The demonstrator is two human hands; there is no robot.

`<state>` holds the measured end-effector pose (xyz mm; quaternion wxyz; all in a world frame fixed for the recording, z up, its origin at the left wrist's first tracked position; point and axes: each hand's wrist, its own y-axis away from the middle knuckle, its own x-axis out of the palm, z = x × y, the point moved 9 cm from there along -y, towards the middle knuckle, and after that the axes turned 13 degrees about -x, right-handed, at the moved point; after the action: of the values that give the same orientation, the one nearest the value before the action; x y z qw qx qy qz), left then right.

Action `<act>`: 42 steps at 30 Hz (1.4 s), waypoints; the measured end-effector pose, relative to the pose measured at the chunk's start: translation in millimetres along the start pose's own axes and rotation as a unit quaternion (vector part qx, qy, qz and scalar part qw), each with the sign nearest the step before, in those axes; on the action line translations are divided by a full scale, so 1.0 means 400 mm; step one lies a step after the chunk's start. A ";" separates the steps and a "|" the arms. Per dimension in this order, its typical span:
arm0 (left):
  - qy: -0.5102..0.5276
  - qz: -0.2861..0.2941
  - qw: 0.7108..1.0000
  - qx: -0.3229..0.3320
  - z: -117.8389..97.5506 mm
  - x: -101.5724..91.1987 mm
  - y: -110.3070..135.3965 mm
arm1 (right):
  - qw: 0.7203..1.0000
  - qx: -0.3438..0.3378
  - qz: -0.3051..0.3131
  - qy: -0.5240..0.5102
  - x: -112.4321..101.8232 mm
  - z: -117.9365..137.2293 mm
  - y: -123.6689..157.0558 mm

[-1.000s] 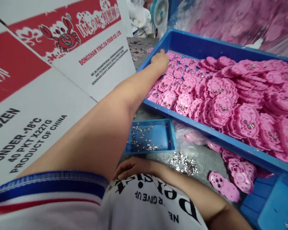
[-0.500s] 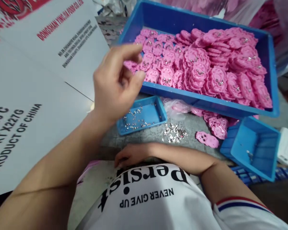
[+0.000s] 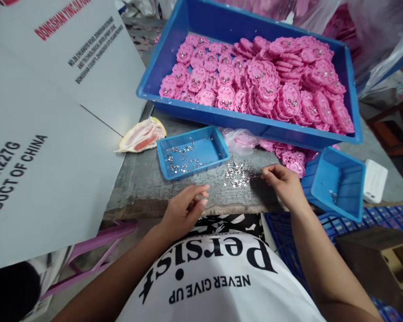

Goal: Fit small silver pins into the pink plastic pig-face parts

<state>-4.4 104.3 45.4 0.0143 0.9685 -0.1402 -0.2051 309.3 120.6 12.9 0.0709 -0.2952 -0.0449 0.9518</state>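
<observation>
My left hand (image 3: 185, 208) hovers at the near edge of the grey table (image 3: 147, 183), fingers loosely curved, with nothing visible in it. My right hand (image 3: 284, 184) rests on the table with its fingertips at the right edge of a small pile of shiny metal bits (image 3: 238, 173). Whether it pinches anything is hidden. A small blue tray (image 3: 193, 172) holding more metal bits lies just beyond my left hand. Behind it stands a large blue tray (image 3: 255, 127) full of pink flower-shaped plastic discs (image 3: 265, 85).
A large white cardboard box (image 3: 53, 134) fills the left side. A pale fruit peel (image 3: 143, 134) lies beside it. Loose pink discs (image 3: 293, 158) and a plastic bag (image 3: 240, 139) sit under the big tray's front. A blue bin (image 3: 339, 183) and a white object (image 3: 374, 181) are at the right.
My left hand has drawn back from the far corner of the big tray to the table's near edge. My right hand moved from my belly out to the metal pile. The view tilted down.
</observation>
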 end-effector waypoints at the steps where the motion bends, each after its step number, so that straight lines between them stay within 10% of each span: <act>1: 0.004 0.004 1.000 0.001 0.001 0.009 -0.006 | 1.000 -0.001 -0.015 0.024 -0.018 -0.015 -0.004; 8: -0.008 0.018 0.999 -0.025 0.025 0.031 -0.031 | 0.959 -0.038 -0.024 0.280 -0.154 0.003 -0.019; 15: -0.005 0.037 0.997 -0.073 0.061 0.067 -0.041 | 0.864 -0.135 0.199 0.441 -0.023 0.016 0.012; 21: 0.080 0.080 0.983 -0.145 0.062 0.082 -0.044 | 0.933 -0.203 0.048 0.295 -0.053 0.132 0.025; 27: 0.406 0.309 0.802 -0.311 0.011 0.252 -0.025 | 0.920 -0.367 -0.078 0.111 0.025 0.328 0.122; 30: 0.488 0.250 0.760 -0.348 0.014 0.265 -0.041 | 0.901 -0.429 -0.004 0.073 0.112 0.349 0.158; 34: 0.478 0.148 0.776 -0.384 0.072 0.225 -0.045 | 0.925 -0.377 0.003 0.052 0.091 0.275 0.135; 38: 0.431 0.151 0.812 -0.364 0.084 0.197 -0.048 | 0.978 -0.151 -0.101 0.105 -0.019 0.086 0.067; 42: 0.416 0.149 0.825 -0.354 0.077 0.188 -0.052 | 0.991 -0.064 -0.081 0.091 -0.029 -0.027 0.030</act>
<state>54.6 104.2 -14.3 0.4431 0.8580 -0.1813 0.1861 323.6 107.2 8.7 0.1326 -0.3796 -0.1224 0.9074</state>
